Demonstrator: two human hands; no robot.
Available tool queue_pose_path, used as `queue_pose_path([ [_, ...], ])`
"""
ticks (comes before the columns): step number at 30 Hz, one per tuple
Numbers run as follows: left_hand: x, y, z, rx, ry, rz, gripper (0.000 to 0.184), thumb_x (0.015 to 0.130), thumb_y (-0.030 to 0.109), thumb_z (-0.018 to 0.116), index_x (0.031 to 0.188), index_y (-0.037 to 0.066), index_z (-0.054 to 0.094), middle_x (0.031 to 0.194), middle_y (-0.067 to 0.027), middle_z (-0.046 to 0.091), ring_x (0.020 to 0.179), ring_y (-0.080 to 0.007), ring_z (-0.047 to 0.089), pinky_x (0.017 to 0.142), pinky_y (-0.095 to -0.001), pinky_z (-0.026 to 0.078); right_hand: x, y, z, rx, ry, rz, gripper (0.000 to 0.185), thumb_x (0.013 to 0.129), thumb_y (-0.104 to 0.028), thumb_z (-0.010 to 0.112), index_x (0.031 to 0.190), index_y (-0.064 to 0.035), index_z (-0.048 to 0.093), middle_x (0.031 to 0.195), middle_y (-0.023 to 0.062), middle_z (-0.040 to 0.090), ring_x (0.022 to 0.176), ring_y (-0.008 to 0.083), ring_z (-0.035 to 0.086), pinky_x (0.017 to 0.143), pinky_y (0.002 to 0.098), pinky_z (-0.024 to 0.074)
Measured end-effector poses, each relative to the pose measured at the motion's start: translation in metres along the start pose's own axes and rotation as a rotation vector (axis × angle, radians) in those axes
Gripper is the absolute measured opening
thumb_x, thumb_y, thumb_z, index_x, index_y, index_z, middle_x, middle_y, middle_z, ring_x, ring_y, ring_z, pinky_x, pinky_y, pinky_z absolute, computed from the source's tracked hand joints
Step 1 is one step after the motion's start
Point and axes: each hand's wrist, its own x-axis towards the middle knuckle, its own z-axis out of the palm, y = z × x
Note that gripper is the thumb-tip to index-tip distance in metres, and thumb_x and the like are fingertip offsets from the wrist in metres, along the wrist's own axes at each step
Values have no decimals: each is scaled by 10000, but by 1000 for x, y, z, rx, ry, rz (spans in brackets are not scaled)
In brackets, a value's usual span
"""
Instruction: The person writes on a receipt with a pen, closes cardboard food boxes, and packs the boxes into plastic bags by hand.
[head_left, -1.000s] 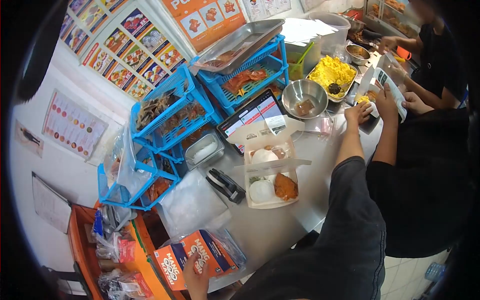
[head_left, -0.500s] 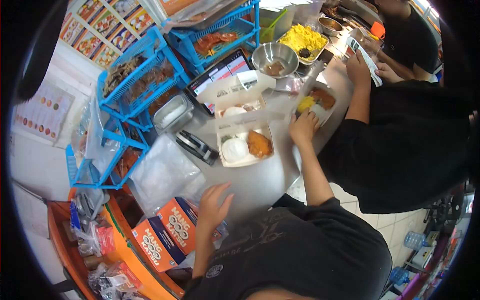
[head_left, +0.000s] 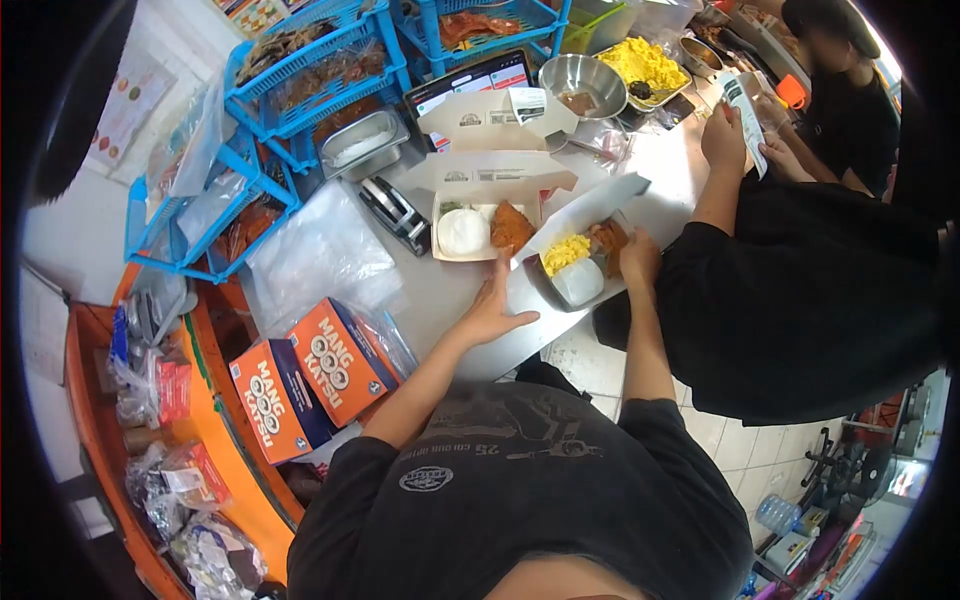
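Observation:
My right hand (head_left: 640, 260) grips the right side of an open paper meal box (head_left: 536, 282), which holds yellow scrambled egg (head_left: 567, 252), white rice (head_left: 578, 283) and browned pieces of food. Thumb and fingers apart, my left hand (head_left: 488, 312) is open between that box and a second open meal box (head_left: 462, 254). Its fingertips come up to the front edge of the second box; whether they touch cannot be made out. White rice (head_left: 464, 232) and a fried cutlet (head_left: 511, 229) lie inside there. Behind stands another open box (head_left: 470, 122) with a receipt (head_left: 528, 105) on its lid.
A tape dispenser (head_left: 395, 215) and plastic bags (head_left: 325, 262) lie to the left, above two orange printed boxes (head_left: 340, 362). Blue baskets (head_left: 300, 80), a tablet (head_left: 470, 85) and a steel bowl (head_left: 583, 88) line the back. At right, a co-worker (head_left: 800, 290) holds a paper.
My right hand has brought the egg-and-rice box toward me and left, beside the cutlet box. My left hand has moved right, up to the cutlet box. The camera view has shifted.

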Motion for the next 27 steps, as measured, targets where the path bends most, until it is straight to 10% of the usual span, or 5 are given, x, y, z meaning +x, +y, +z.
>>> queue_pose_path([
  [7, 6, -37, -1, -136, 91, 85, 1211, 676, -145, 608, 1509, 205, -198, 1516, -264, 294, 1420, -341, 289, 1101, -379, 324, -80, 10, -21, 61, -59, -116, 225, 876, -107, 532, 1023, 5, 660, 939, 270, 651, 899, 444, 630, 788, 500, 496],
  [14, -74, 65, -91, 426, -283, -265, 990, 761, -30, 583, 1548, 203, 30, 1468, -243, 390, 1395, -348, 333, 1126, -378, 297, -97, -33, -17, -6, -317, -239, 216, 877, -142, 541, 982, 12, 648, 921, 263, 658, 859, 447, 634, 765, 510, 492],
  [17, -92, 77, -113, 423, -13, -53, 715, 824, 75, 625, 1458, 106, 296, 1330, -211, 534, 1232, -322, 515, 977, -332, 420, -99, -59, -26, -6, -553, -438, 190, 872, -160, 585, 962, -1, 635, 881, 251, 656, 817, 442, 623, 741, 493, 486],
  [20, -81, 92, -120, 143, 226, -147, 412, 871, 129, 635, 1259, 27, 546, 1128, -187, 656, 1064, -302, 626, 893, -337, 472, -114, -114, -65, 281, -142, -515, 160, 856, -139, 627, 953, -13, 615, 852, 226, 632, 789, 419, 600, 717, 451, 480],
  [27, -53, 64, -100, 167, 764, 54, 118, 901, 55, 576, 992, -7, 619, 933, -149, 677, 851, -260, 665, 750, -318, 508, -80, -136, -33, 624, -191, -930, 165, 849, 31, 593, 1005, -3, 634, 843, 126, 658, 778, 270, 634, 726, 332, 498],
])
